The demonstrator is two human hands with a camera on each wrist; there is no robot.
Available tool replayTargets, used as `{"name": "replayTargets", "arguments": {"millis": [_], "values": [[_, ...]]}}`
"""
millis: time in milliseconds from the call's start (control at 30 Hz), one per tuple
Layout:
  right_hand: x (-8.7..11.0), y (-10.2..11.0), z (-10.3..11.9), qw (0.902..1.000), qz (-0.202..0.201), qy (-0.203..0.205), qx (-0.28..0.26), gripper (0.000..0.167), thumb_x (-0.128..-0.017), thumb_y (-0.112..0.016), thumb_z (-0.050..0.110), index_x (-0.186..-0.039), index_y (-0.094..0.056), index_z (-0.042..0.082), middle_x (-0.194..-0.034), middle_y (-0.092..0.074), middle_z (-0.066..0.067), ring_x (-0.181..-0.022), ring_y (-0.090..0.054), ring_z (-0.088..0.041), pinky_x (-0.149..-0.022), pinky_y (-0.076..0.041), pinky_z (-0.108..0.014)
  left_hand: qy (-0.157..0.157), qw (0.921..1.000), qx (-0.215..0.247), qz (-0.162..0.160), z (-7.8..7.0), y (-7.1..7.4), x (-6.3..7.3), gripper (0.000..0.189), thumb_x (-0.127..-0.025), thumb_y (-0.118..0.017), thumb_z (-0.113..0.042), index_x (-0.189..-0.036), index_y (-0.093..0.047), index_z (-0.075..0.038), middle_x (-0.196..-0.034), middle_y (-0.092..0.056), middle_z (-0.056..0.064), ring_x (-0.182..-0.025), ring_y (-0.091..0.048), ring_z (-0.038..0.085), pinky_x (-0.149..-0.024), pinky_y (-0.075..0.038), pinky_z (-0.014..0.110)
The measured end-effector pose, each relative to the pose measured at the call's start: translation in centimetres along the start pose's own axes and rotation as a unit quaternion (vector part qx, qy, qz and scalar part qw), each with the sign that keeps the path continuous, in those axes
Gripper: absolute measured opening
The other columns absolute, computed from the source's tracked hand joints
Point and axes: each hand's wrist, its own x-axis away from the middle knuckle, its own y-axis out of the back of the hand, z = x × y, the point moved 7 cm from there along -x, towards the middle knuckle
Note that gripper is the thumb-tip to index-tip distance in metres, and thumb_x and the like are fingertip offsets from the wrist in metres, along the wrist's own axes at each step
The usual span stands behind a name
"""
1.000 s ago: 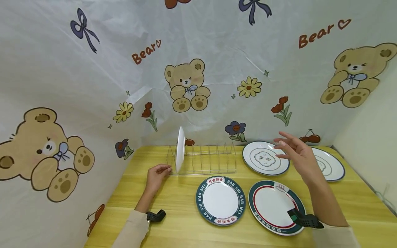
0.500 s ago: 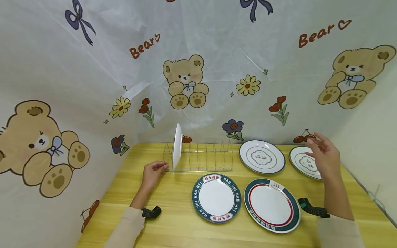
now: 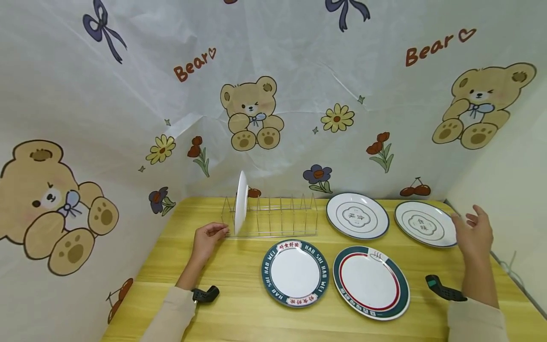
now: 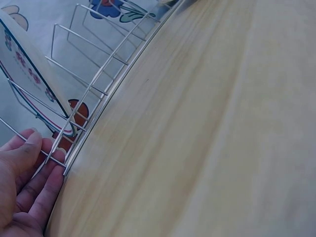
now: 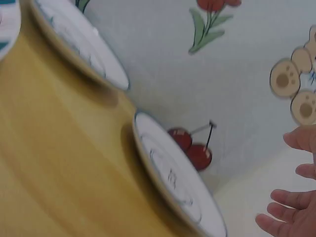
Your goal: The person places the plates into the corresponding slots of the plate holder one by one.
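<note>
Wood-grain table (image 3: 239,294), bear-print sheet (image 3: 295,152) behind. Silvery wire rack (image 3: 270,232) sits just R of L hand (image 3: 206,242), thumb & fingers pinching its end; white plate (image 3: 241,203) stands in it. R hand (image 3: 474,232), fingers loosely spread, holds nothing, blue-rimmed plate (image 3: 423,224) just to its L. L wrist cam shows white plate's coloured trim; head cam, edge only.

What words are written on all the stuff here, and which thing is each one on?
"Bear", twice: wall sheet
"HAO SHI HAO WEI": front left plate
"好食好味": that same plate's rim
Too small or blurred to read surely: writing on the red-ringed plate, back left plate and back right plate.
</note>
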Motion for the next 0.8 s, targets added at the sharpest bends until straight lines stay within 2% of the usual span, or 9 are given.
{"name": "replayTargets", "arguments": {"millis": [100,333,433,500,567,633,667,700,800], "values": [[-0.3,0.5,-1.6,0.9996,0.005,0.005,0.028,0.077,-0.104,-0.046,0.037,-0.163,-0.008,0.006,-0.162,-0.021,-0.032,-0.147,-0.022,-0.049,-0.119,-0.024,-0.061,-0.002,1.0,0.0,-0.001,-0.1,0.0,0.1,0.019,-0.09,-0.076,-0.002,-0.103,-0.073,0.011,-0.102,-0.072,0.028,-0.081,-0.074,0.018,-0.072,-0.062,0.026],[-0.8,0.1,-4.3,0.9967,0.052,-0.041,0.048,0.08,-0.104,-0.045,0.04,-0.161,-0.005,-0.001,-0.159,-0.016,-0.039,-0.143,-0.023,-0.058,-0.114,-0.028,-0.069,-0.011,0.9998,-0.013,-0.008,-0.2,0.3,0.2,0.016,-0.091,-0.075,-0.001,-0.103,-0.073,0.009,-0.1,-0.074,0.023,-0.081,-0.074,0.017,-0.073,-0.062,0.027],[-0.9,-0.3,-5.3,0.9943,0.053,-0.085,0.037,0.082,-0.103,-0.049,0.04,-0.161,-0.005,0.002,-0.158,-0.022,-0.037,-0.141,-0.031,-0.055,-0.116,-0.029,-0.063,-0.012,0.9998,-0.011,-0.009,-0.2,0.4,0.2,0.016,-0.091,-0.075,-0.002,-0.103,-0.074,0.008,-0.1,-0.074,0.022,-0.081,-0.074,0.017,-0.073,-0.062,0.027],[-0.9,-0.5,-5.9,0.9931,0.052,-0.1,0.031,0.082,-0.103,-0.052,0.035,-0.162,-0.005,0.002,-0.156,-0.027,-0.037,-0.13,-0.048,-0.047,-0.112,-0.041,-0.051,-0.014,0.9998,-0.016,-0.007,-0.1,0.3,0.2,0.015,-0.091,-0.075,-0.003,-0.103,-0.074,0.007,-0.099,-0.073,0.022,-0.08,-0.073,0.016,-0.072,-0.062,0.026],[-1.0,-0.7,-6.8,0.9926,0.054,-0.107,0.015,0.083,-0.103,-0.056,0.027,-0.162,-0.004,0.002,-0.154,-0.03,-0.038,-0.105,-0.067,-0.032,-0.097,-0.054,-0.034,-0.012,0.9997,-0.019,-0.007,-0.2,0.1,0.2,0.015,-0.092,-0.075,-0.003,-0.103,-0.074,0.008,-0.099,-0.073,0.024,-0.079,-0.073,0.016,-0.07,-0.062,0.025],[-1.2,-0.9,-7.3,0.9933,0.055,-0.1,0.02,0.083,-0.101,-0.059,0.017,-0.162,-0.004,0.002,-0.152,-0.033,-0.039,-0.078,-0.068,-0.017,-0.074,-0.057,-0.02,-0.001,0.9997,-0.024,-0.005,0.0,0.0,0.2,0.016,-0.092,-0.074,-0.003,-0.104,-0.074,0.008,-0.1,-0.073,0.026,-0.08,-0.073,0.018,-0.07,-0.061,0.025],[-1.2,-1.1,-7.5,0.9937,0.055,-0.093,0.028,0.084,-0.1,-0.061,0.014,-0.162,-0.005,0.002,-0.15,-0.034,-0.041,-0.076,-0.067,-0.016,-0.067,-0.052,-0.015,0.006,0.9996,-0.027,-0.005,0.0,-0.1,0.2,0.016,-0.093,-0.073,-0.002,-0.104,-0.073,0.009,-0.101,-0.072,0.027,-0.081,-0.073,0.021,-0.071,-0.061,0.025],[-1.2,-1.2,-7.5,0.9942,0.054,-0.086,0.034,0.085,-0.098,-0.062,0.01,-0.161,-0.006,0.002,-0.149,-0.034,-0.042,-0.08,-0.068,-0.017,-0.063,-0.05,-0.014,0.013,0.9995,-0.029,-0.005,0.1,-0.1,0.2,0.016,-0.093,-0.073,-0.001,-0.105,-0.073,0.01,-0.103,-0.072,0.028,-0.083,-0.073,0.024,-0.072,-0.062,0.026],[-0.9,-1.7,-7.1,0.9931,0.054,-0.078,0.068,0.087,-0.094,-0.062,0.005,-0.161,-0.007,0.003,-0.149,-0.033,-0.043,-0.117,-0.054,-0.042,-0.092,-0.051,-0.031,0.028,0.9991,-0.032,0.001,0.3,-0.1,0.2,0.018,-0.093,-0.071,0.001,-0.107,-0.072,0.012,-0.105,-0.071,0.03,-0.088,-0.073,0.031,-0.074,-0.062,0.028]]}}
